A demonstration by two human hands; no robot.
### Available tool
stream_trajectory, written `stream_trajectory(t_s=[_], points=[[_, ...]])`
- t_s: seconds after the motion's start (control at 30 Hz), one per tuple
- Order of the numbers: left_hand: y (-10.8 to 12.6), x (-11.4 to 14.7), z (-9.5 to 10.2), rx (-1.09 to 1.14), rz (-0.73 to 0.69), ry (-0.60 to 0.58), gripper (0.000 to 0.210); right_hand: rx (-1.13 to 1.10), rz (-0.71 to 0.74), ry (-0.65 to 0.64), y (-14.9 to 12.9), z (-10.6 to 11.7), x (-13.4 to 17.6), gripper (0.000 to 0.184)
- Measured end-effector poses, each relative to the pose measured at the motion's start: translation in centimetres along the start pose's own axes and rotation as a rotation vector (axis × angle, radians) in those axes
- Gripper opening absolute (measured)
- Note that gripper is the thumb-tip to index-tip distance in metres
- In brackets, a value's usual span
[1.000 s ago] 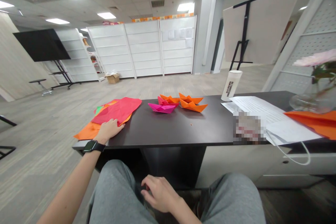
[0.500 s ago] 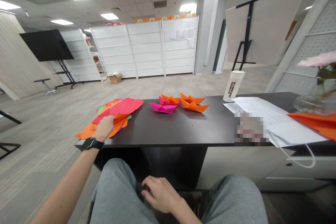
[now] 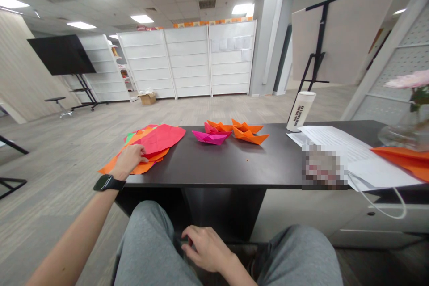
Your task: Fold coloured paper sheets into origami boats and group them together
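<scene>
Single head-worn view, seated height, facing forward and down: wearer's knees (image 3: 147, 241) close at 6 o'clock, desk (image 3: 208, 170) just beyond, white shelving (image 3: 187, 62) far off toward 12.

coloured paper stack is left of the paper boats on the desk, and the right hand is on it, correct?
Wrong hand: the head view shows the left hand on the coloured paper stack; the right hand is down by the thighs. The stack does lie left of the paper boats on the desk.
</scene>
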State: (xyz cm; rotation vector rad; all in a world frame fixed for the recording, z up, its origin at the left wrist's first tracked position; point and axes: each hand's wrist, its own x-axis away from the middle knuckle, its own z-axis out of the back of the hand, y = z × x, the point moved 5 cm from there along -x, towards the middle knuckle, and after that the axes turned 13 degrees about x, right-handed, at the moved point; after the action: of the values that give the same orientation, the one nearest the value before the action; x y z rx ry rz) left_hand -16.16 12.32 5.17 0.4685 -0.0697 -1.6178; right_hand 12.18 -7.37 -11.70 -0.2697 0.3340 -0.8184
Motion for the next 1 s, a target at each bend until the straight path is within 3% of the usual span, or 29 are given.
stream_trajectory(t_s=[0.2,0.37,0.53,0.67,0.8,0.9,1.0], points=[[3.7,2.1,2.0,-0.065,-0.066,0.119,0.03,-0.001,-0.004,-0.007,0.2,-0.2,0.0,0.018],[9.1,7.2,3.5,-0.031,-0.115,0.202,0.025,-0.006,-0.006,0.015,0.3,-0.3,0.1,0.019],[14.0,13.3,1.6,0.048,-0.21,0.106,0.023,-0.013,-0.029,0.102,0.6,0.2,0.0,0.02],[17.0,16.8,-0.9,0.053,-0.408,0.051,0.027,-0.029,-0.095,0.256,1.5,1.3,0.0,0.027],[19.1,18.6,-2.2,0.046,-0.539,0.015,0.036,-0.039,-0.204,0.491,3.2,2.8,0.5,0.026],[20.2,19.4,-2.7,0.062,-0.596,0.019,0.04,-0.009,-0.277,0.683,4.9,5.1,1.5,0.034],[21.2,20.1,-2.9,0.102,-0.649,0.05,0.044,0.116,-0.191,0.805,5.7,8.5,2.5,0.055]])
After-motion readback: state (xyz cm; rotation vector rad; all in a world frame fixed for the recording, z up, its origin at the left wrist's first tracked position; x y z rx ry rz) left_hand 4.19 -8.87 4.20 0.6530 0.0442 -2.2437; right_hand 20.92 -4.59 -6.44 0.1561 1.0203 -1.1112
